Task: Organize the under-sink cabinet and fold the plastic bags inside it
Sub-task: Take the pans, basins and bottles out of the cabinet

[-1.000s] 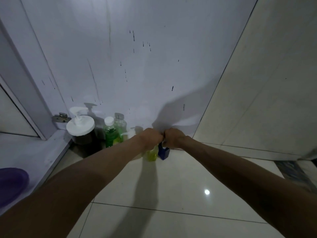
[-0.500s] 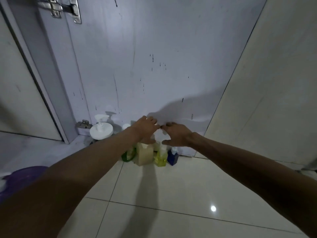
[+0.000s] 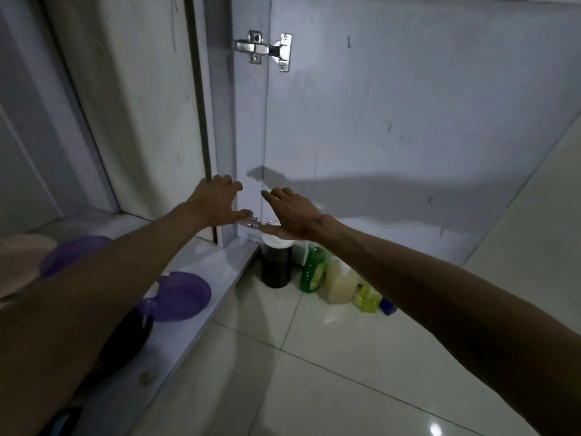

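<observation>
The cabinet door (image 3: 393, 121) stands open, its inner face toward me. Against its foot on the floor stands a row of bottles: a dark pump bottle with a white lid (image 3: 276, 265), a green bottle (image 3: 312, 273), a cream jug (image 3: 339, 284), a yellow spray bottle (image 3: 366, 298) and a blue one (image 3: 388, 306). My left hand (image 3: 217, 201) and my right hand (image 3: 289, 212) hover side by side above the pump bottle, fingers spread, holding nothing. No plastic bag is in sight.
The cabinet floor (image 3: 201, 256) at the left carries two purple plastic bowls (image 3: 180, 295), a pink basin (image 3: 19, 256) and a dark object (image 3: 125, 341). A metal hinge (image 3: 267, 50) sits high on the door. A glossy tiled floor (image 3: 345, 372) spreads in front.
Both hands have let go of the small bottles at the row's right end, opened, and moved up and left. My view has swung left, toward the cabinet's interior.
</observation>
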A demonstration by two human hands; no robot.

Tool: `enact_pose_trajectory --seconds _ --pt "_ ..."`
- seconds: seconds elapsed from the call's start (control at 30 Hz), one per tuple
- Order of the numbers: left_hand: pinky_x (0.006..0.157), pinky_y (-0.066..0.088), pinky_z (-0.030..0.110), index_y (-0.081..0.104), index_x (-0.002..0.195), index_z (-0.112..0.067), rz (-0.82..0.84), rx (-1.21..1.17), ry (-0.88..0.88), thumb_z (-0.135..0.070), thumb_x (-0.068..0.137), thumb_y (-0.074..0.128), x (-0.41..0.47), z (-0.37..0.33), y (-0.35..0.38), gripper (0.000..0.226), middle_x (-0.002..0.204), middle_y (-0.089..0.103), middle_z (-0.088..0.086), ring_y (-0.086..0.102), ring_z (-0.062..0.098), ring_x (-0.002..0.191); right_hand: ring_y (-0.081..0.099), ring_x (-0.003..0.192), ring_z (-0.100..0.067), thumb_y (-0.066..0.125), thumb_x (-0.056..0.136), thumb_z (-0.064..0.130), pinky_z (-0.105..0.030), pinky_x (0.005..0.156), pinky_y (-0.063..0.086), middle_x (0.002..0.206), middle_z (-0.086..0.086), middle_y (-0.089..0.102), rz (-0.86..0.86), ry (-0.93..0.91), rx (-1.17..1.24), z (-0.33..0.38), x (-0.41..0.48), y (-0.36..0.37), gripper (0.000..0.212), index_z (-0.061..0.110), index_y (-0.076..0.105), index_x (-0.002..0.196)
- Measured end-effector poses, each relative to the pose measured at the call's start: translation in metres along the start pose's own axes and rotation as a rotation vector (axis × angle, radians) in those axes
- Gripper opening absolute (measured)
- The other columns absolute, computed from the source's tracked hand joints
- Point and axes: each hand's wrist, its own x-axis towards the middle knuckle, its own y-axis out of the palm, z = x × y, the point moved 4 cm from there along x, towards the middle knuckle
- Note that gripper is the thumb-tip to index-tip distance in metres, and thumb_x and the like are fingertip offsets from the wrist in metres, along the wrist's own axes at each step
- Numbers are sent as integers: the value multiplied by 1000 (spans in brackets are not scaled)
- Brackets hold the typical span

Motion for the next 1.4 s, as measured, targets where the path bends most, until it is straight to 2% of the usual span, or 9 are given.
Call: enact_pose_trajectory --seconds 0.43,0.7,0.83,0.9,1.0,1.07,1.13,1.23,1.4 --pt "107 31 45 34 145 -17 210 -1 -402 -69 82 52 -140 184 32 84 144 38 14 38 32 131 46 123 -32 61 88 50 -44 94 44 140 -14 43 110 -219 113 186 105 50 83 9 25 150" --pt "102 36 46 36 142 -15 284 7 -462 -68 81 55 -170 220 57 83 142 39 16 41 35 127 48 122 -31 57 92 50 -43 94 47 141 -13 42 132 -247 163 219 125 67 73 11 30 147" --pt "102 36 44 34 144 -14 280 0 -457 -63 84 56 -171 220 66 80 141 40 16 42 35 126 52 119 -32 52 91 58 -43 93 48 140 -14 46 176 -210 189 220 133 78 74 10 35 145" --pt "101 38 43 35 144 -13 294 3 -452 -61 85 56 -170 220 74 79 141 42 16 44 34 125 54 118 -30 48 88 67 -42 95 48 138 -14 52 257 -150 260 220 135 82 80 9 40 143" --pt "103 41 42 38 141 -8 367 -3 -470 -57 89 53 -168 221 95 74 139 47 15 47 32 124 64 104 -27 48 81 77 -41 88 55 125 -12 62 567 -36 372 224 128 92 86 9 52 133" --pt "106 38 42 40 141 -5 430 -54 -526 -52 93 50 -170 223 109 67 138 49 14 47 31 125 72 86 -28 61 77 71 -40 76 61 109 -15 67 788 15 461 229 119 100 80 4 58 121" --pt "108 36 41 40 142 -5 465 -100 -566 -46 96 47 -175 225 121 62 138 49 13 46 31 127 73 79 -30 74 77 54 -40 74 61 102 -20 70 891 36 505 233 112 107 70 1 59 119" --pt "100 43 36 49 134 -7 499 -106 -587 -35 97 49 -177 226 135 46 126 57 11 54 27 116 73 69 -25 76 82 36 -33 67 62 97 -22 71 864 56 583 231 109 109 53 -1 62 117" --pt "96 42 36 61 124 -5 370 -133 -733 -17 98 47 -166 228 150 32 125 60 14 55 31 117 74 70 -24 76 83 31 -31 71 61 91 -21 73 850 117 705 210 102 99 46 -4 66 111"
